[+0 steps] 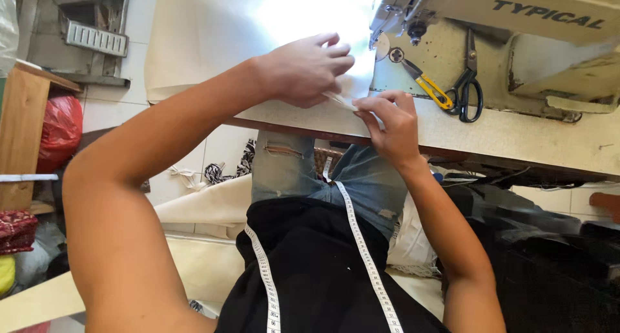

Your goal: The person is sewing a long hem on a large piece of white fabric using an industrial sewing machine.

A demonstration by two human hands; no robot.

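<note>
Where the cream fabric (213, 36) crosses the front edge of the sewing table (516, 136), the left hand (303, 68) presses down on it with fingers curled, and the right hand (391, 123) pinches its edge between thumb and fingertips just beside the left. Close to the right hand, beside the sewing machine (516, 23), lie black scissors (468, 87) and a yellow-handled snipper (429, 87), leaving little open room there, while the tabletop further right stands bare. A white tape measure (365, 255) hangs over the person's lap below the table edge.
</note>
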